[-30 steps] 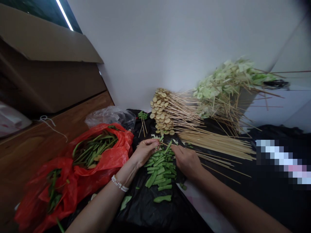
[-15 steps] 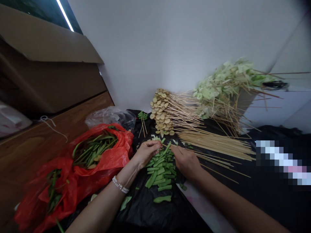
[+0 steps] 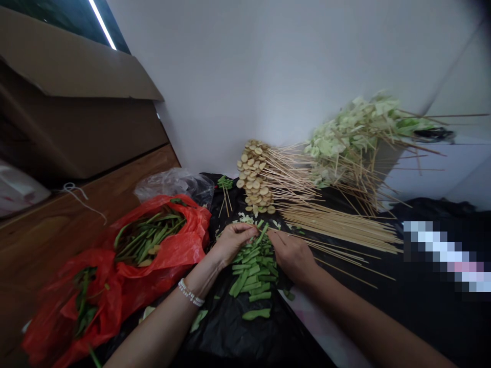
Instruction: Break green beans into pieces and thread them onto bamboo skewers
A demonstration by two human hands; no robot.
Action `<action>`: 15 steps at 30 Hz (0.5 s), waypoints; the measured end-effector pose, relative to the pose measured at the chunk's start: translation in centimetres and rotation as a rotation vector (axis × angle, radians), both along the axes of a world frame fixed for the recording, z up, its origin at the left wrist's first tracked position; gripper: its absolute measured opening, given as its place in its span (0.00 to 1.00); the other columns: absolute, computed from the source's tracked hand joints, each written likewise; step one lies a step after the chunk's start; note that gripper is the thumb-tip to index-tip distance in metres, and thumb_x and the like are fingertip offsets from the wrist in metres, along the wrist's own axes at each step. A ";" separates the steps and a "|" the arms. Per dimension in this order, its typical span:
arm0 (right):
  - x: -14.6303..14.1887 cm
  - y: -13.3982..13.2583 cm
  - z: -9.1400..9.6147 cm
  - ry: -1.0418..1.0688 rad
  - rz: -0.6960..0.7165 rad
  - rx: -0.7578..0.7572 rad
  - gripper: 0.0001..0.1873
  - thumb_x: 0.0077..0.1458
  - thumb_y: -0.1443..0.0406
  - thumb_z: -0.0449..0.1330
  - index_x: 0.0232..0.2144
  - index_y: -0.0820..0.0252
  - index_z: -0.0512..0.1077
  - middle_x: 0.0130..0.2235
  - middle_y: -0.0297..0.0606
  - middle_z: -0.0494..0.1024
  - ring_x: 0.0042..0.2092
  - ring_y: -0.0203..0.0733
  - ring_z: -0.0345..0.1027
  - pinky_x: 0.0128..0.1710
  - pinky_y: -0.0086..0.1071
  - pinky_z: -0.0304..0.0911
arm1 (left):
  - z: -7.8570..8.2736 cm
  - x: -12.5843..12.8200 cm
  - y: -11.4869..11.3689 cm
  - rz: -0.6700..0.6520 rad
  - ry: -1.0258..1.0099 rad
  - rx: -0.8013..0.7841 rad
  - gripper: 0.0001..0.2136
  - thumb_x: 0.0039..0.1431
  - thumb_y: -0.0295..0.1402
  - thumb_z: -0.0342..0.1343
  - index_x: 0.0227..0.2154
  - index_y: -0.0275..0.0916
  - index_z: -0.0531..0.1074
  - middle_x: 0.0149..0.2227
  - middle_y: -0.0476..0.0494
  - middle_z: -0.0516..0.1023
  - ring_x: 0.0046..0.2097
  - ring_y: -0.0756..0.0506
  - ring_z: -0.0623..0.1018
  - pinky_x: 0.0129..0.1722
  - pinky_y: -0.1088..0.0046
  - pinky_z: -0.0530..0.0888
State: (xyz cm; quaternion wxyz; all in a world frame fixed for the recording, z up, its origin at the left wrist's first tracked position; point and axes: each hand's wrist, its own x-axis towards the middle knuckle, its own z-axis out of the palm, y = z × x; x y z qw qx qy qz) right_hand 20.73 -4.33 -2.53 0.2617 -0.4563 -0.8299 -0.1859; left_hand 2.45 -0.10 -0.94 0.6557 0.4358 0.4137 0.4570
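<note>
My left hand [image 3: 236, 241], a beaded bracelet on its wrist, is closed in a pinch on a piece of green bean [image 3: 260, 224]. Facing it, my right hand [image 3: 292, 254] is closed around a thin bamboo skewer [image 3: 303, 237], whose pointed end lies toward the left fingertips. Whether the tip has pierced the bean is hidden by my fingers. Below both hands, a pile of cut flat green bean pieces [image 3: 251, 273] rests on black plastic sheeting [image 3: 245, 342]. Several loose skewers [image 3: 341, 250] stretch out to the right of my right hand.
Red plastic bags [image 3: 180, 245] with whole beans lie on the left. Behind my hands are skewered potato slices [image 3: 255, 179], a few bean skewers [image 3: 225, 183], a row of bare skewers [image 3: 345, 225] and skewered cabbage [image 3: 345, 133]. A cardboard box [image 3: 84, 117] stands far left.
My hands have drawn slightly closer together: the right has shifted a little left, the left a little right with the bean piece. Everything else lies as before.
</note>
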 end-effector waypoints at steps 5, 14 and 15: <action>0.0 0.1 0.0 -0.006 0.013 0.027 0.13 0.59 0.72 0.51 0.44 0.65 0.70 0.30 0.38 0.74 0.32 0.36 0.66 0.34 0.27 0.56 | -0.1 0.1 0.0 -0.006 0.034 0.025 0.13 0.36 0.37 0.71 0.25 0.34 0.79 0.26 0.46 0.77 0.27 0.52 0.72 0.28 0.78 0.66; -0.4 -0.1 0.5 0.057 0.014 -0.083 0.12 0.57 0.72 0.51 0.41 0.61 0.71 0.30 0.35 0.74 0.29 0.34 0.66 0.30 0.27 0.55 | -0.3 0.2 0.0 0.010 0.136 0.135 0.12 0.37 0.38 0.70 0.25 0.35 0.80 0.26 0.46 0.78 0.24 0.54 0.68 0.26 0.77 0.63; -0.3 -0.1 0.6 0.061 0.015 -0.073 0.11 0.58 0.71 0.51 0.40 0.61 0.71 0.30 0.35 0.74 0.29 0.34 0.66 0.29 0.27 0.54 | -0.2 0.1 0.0 0.009 0.147 0.145 0.13 0.38 0.39 0.69 0.26 0.35 0.80 0.26 0.46 0.77 0.24 0.53 0.68 0.26 0.77 0.63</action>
